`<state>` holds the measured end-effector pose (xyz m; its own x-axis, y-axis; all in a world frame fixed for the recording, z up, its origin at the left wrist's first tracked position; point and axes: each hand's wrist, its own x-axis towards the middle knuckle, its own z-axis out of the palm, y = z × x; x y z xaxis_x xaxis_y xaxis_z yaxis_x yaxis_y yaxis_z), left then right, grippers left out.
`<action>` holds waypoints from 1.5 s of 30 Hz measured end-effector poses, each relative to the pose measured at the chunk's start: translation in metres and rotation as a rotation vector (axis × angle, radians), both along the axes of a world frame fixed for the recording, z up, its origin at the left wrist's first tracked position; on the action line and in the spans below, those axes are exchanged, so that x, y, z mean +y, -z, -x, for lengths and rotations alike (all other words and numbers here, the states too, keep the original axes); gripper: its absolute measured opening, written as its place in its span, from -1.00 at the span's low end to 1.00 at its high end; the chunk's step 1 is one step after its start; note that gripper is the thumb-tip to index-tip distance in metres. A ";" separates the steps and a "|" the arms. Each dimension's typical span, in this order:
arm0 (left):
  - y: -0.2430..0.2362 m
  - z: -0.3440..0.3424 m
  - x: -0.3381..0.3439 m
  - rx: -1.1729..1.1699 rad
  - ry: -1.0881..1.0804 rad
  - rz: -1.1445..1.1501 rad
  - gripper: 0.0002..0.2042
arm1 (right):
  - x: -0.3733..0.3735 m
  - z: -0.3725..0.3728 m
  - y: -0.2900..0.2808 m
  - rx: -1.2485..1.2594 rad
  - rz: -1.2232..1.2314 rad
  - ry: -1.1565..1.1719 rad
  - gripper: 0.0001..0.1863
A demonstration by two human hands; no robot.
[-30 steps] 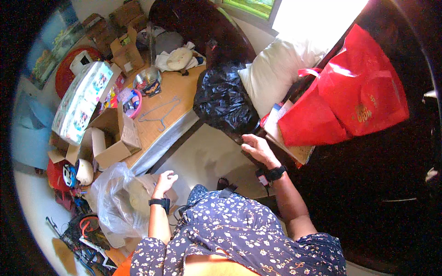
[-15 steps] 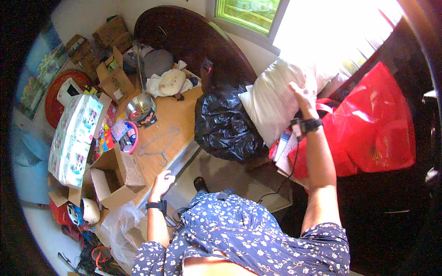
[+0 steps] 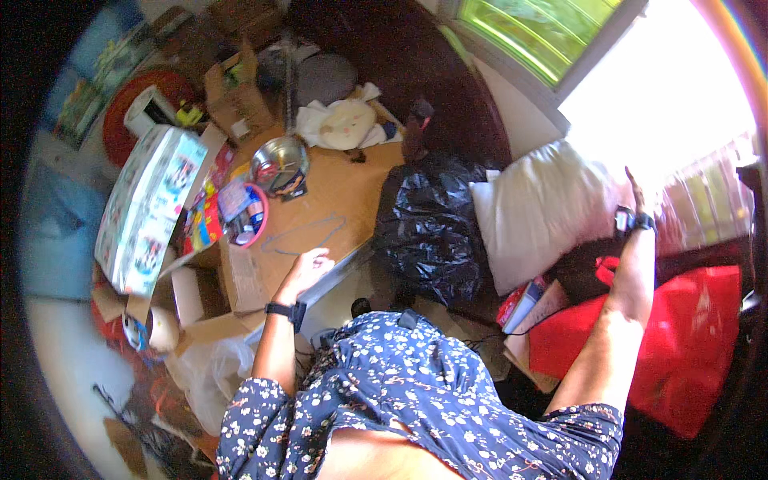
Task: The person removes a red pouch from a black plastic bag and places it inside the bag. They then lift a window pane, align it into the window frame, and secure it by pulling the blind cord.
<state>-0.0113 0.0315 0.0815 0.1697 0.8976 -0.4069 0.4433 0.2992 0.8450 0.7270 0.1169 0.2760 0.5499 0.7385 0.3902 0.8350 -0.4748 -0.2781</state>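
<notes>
My right hand is stretched out at the right edge of a pale cushion, seen side-on against the glare, fingers extended. Whether it touches the cushion is hard to tell. The cushion leans beside a black plastic bag. Below my right forearm spreads a large red bag. My left hand hovers by the front edge of the wooden table, its fingers loosely bent and nothing seen in them. Just beyond it lies a blue clothes hanger.
On the table stand a metal pot, a pink basket of small items and a cream plush cushion. Cardboard boxes and a wrapped plastic pack crowd the left. Books lean beside the red bag.
My right hand has moved right, from the cushion's face to its far right edge. The view has shifted, and my left hand is a little farther over the table edge.
</notes>
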 end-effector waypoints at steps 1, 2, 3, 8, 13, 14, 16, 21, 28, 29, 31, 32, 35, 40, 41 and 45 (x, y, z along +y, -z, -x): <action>0.001 0.014 -0.007 0.068 0.032 0.024 -0.54 | 0.000 0.016 0.009 0.058 0.012 0.005 -0.65; 0.000 0.024 -0.010 0.037 0.044 0.013 -0.53 | 0.001 0.032 0.016 0.114 0.011 0.007 -0.65; -0.003 0.031 -0.011 0.021 0.051 0.014 -0.53 | 0.004 0.045 0.021 0.159 0.018 0.012 -0.65; -0.035 0.018 0.004 -0.061 0.109 -0.024 -0.51 | 0.018 0.094 0.037 0.373 -0.019 0.012 -0.64; -0.062 -0.089 0.120 -0.178 0.349 0.047 -0.38 | 0.076 0.105 -0.003 0.234 -0.419 -0.193 -0.63; -0.060 -0.127 0.167 -0.174 0.427 -0.032 -0.31 | 0.098 0.095 -0.022 0.220 -0.449 -0.198 -0.63; -0.054 -0.215 0.275 -0.235 0.565 -0.125 -0.15 | 0.142 0.070 -0.064 0.258 -0.428 -0.150 -0.62; -0.054 -0.398 0.504 -0.321 0.388 -0.294 0.26 | 0.287 0.033 -0.133 0.323 -0.596 -0.104 -0.52; -0.092 -0.384 0.579 -0.611 0.200 -0.473 -0.17 | 0.348 0.068 -0.154 0.557 -0.804 -0.147 -0.56; -0.093 -0.368 0.583 -0.667 0.173 -0.354 -0.35 | 0.358 0.064 -0.151 0.214 -0.642 -0.240 -0.58; -0.089 -0.336 0.587 -0.366 0.002 -0.307 -0.73 | 0.381 0.053 -0.140 -0.469 -0.356 -0.432 -0.62; -0.089 -0.315 0.593 -0.180 -0.070 -0.437 -0.77 | 0.393 0.049 -0.135 -0.797 -0.228 -0.565 -0.63; -0.093 -0.256 0.611 -0.178 -0.171 -0.465 -0.75 | 0.443 0.060 -0.111 0.225 -0.383 -0.782 -0.55; -0.085 -0.153 0.646 -0.220 -0.440 -0.395 -0.67 | 0.500 0.086 -0.055 0.277 -0.511 -0.895 -0.52; -0.075 -0.138 0.657 -0.241 -0.468 -0.379 -0.66 | 0.493 0.070 -0.039 0.352 -0.414 -0.885 -0.58; -0.027 -0.089 0.702 0.154 -0.402 -0.389 -0.68 | 0.439 0.009 0.060 0.420 -0.232 -0.759 -0.54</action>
